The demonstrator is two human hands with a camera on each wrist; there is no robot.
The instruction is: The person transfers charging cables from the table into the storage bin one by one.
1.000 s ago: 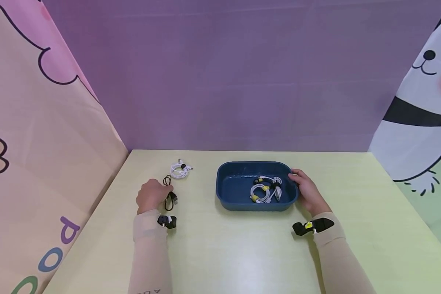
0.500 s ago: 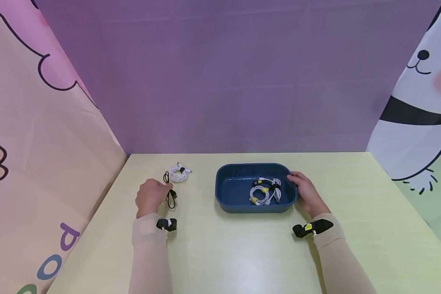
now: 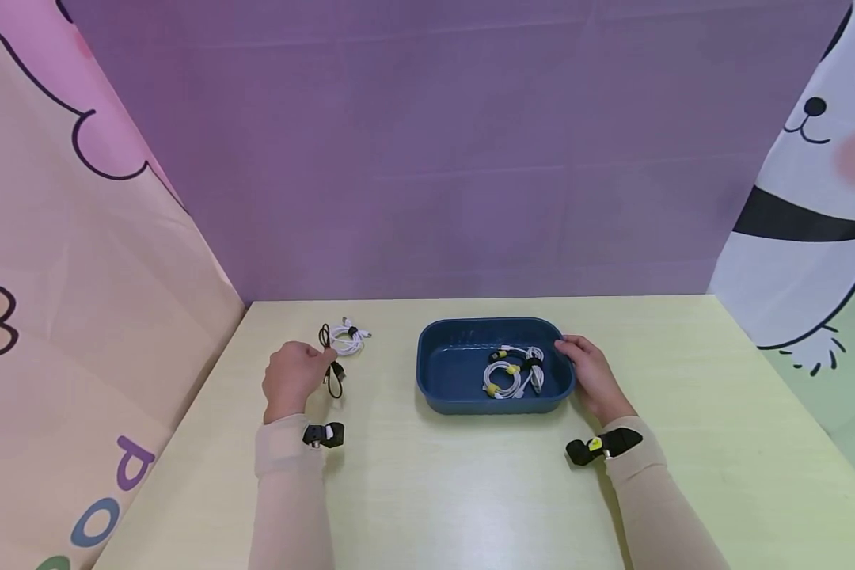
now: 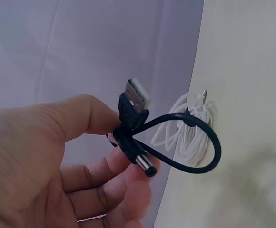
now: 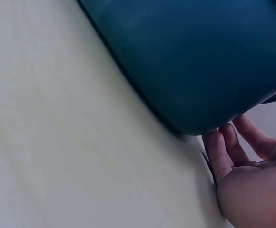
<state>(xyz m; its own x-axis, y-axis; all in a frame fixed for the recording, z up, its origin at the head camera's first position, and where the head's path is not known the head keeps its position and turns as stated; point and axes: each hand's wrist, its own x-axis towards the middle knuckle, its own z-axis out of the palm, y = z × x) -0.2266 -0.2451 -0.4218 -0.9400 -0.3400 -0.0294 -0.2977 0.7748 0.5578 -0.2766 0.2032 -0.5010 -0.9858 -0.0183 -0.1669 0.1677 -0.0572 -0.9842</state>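
Between thumb and fingers, my left hand (image 3: 292, 381) pinches a looped black USB cable (image 3: 338, 370). In the left wrist view its metal USB plug (image 4: 138, 96) and round barrel plug (image 4: 145, 165) point outward, with a loop of cord at the side. Just behind lies a coiled white cable (image 3: 347, 340) with a black tie, on the table. My right hand (image 3: 593, 378) grips the right rim of a dark blue basin (image 3: 442, 372), thumb at the rim and fingers against the outside wall. Inside the basin's right half sit coiled white cables (image 3: 503, 388) with yellow and black ties.
Basin and cables are on a pale wooden table (image 3: 427, 491). A purple backdrop (image 3: 427, 158) rises at its far edge, with printed cloth panels (image 3: 114, 277) at the left and right.
The black cable has been lifted slightly, and it tilts in my left fingers. My right hand keeps its hold on the basin. The head view has shifted a little.
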